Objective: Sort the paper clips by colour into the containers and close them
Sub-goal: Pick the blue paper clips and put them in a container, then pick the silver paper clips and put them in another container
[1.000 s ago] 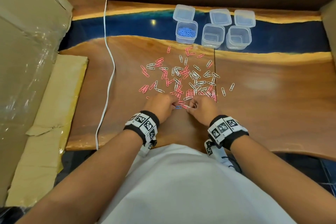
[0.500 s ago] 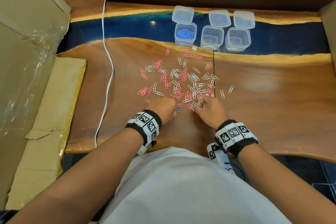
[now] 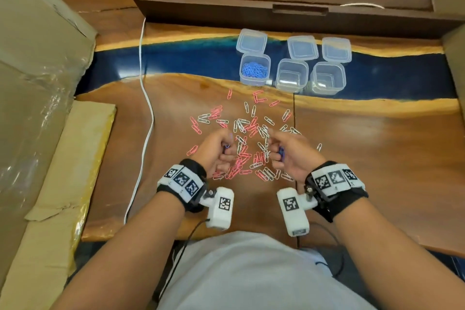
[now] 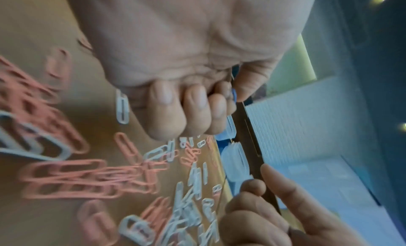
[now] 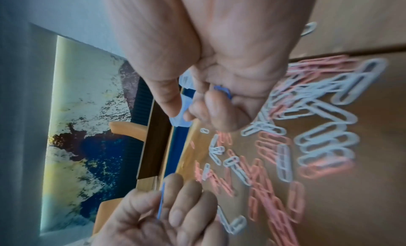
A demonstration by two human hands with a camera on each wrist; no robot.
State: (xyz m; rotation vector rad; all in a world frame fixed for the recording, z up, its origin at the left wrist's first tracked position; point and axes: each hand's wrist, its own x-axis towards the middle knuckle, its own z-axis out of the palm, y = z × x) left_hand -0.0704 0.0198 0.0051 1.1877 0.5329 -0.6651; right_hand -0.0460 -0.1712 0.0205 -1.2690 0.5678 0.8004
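Head view: our left hand [image 3: 218, 149] pinches blue clip [image 3: 227, 146], right hand [image 3: 289, 153] curls round another [image 3: 281, 152]. Blue-clip box [image 3: 254, 70] sits well beyond both grips. We carry low, release over rim.

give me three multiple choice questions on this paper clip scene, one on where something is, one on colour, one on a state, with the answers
1. Where do the blue clips already sorted lie?
A. left container
B. middle container
C. right container

2. Which colours of clip lie loose on the table?
A. green and yellow
B. pink and white
C. black and orange

3. How do the containers stand?
A. all lidded
B. one lidded
C. all open

Answers:
1 A: blue clips fill the left container.
2 B: the loose clips are pink and white.
3 C: three lids lie behind the open containers.

Both the left hand and right hand hold a blue clip.
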